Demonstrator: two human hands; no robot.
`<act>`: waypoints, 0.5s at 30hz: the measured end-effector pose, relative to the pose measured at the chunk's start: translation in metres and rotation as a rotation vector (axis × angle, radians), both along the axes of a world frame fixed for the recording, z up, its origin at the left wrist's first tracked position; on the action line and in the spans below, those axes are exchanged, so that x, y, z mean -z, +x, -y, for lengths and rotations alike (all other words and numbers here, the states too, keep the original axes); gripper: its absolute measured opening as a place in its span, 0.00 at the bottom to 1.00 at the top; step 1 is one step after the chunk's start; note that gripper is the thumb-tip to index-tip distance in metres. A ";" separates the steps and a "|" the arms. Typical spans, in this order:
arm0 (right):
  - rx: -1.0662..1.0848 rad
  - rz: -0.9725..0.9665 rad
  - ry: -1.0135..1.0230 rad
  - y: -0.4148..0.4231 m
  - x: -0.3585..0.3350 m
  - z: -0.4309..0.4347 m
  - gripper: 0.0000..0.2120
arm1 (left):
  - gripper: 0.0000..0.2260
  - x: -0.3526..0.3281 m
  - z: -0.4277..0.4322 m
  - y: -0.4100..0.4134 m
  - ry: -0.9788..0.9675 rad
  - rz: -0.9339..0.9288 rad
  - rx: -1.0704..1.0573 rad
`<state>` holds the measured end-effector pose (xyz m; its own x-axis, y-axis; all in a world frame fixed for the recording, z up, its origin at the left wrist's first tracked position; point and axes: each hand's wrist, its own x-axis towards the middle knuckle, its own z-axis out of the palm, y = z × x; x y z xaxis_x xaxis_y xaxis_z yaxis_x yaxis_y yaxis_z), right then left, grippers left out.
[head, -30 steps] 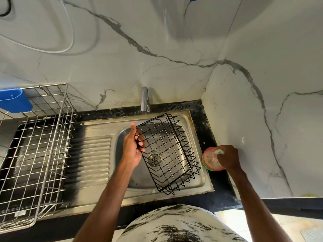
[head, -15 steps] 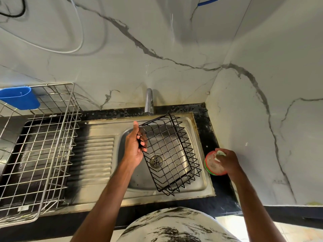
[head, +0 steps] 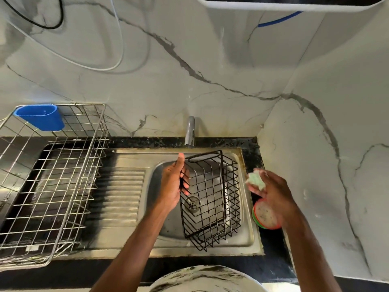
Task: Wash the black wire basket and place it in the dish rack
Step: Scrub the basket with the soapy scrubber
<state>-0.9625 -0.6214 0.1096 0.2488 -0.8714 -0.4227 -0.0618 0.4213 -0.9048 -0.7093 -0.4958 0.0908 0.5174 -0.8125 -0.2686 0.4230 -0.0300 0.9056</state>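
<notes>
The left hand (head: 173, 186) curls its fingers round the left-side wires of the black wire basket (head: 212, 201), which stands tilted in the sink (head: 249, 239) bowl, below the tap (head: 190, 131) at the far edge. Just right of the sink, the right hand (head: 273, 192) pinches a soapy green sponge (head: 255, 181) above a round soap tub (head: 265, 216) on the dark counter (head: 271, 260). The dish rack (head: 52, 186) sits well apart at the left, beyond the ribbed drainboard (head: 120, 192), with a blue cup (head: 40, 116) on its far side.

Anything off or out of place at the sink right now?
Nothing spilled or broken. The black wire basket is tilted over the sink, but the left hand holds it that way; the right hand grips a sponge. Only brownish staining behind the tap stands out.
</notes>
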 end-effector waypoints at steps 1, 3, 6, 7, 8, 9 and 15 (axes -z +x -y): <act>-0.017 0.047 -0.028 0.009 -0.014 0.000 0.13 | 0.19 0.000 0.000 0.000 0.004 0.023 0.010; -0.069 0.064 -0.148 0.023 -0.039 -0.006 0.14 | 0.20 -0.001 0.000 -0.001 0.013 0.067 0.021; -0.087 -0.022 -0.357 0.036 -0.062 -0.023 0.17 | 0.20 -0.004 0.002 0.000 0.028 0.043 -0.013; -0.066 -0.049 -0.418 0.038 -0.065 -0.028 0.18 | 0.20 -0.007 0.003 0.001 0.039 0.020 -0.036; -0.047 -0.060 -0.463 0.040 -0.068 -0.034 0.18 | 0.20 -0.008 0.005 0.002 0.054 -0.003 -0.065; -0.037 -0.059 -0.493 0.043 -0.070 -0.038 0.19 | 0.20 -0.011 0.006 0.003 0.068 -0.024 -0.094; -0.262 -0.188 -0.882 0.080 -0.069 -0.076 0.24 | 0.20 -0.025 0.014 -0.001 0.114 -0.088 -0.186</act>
<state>-0.8826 -0.5456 0.1786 0.4776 -0.8218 0.3109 -0.2347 -0.4603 -0.8562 -0.7101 -0.5101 0.1154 0.6258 -0.6674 -0.4037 0.5079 -0.0442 0.8603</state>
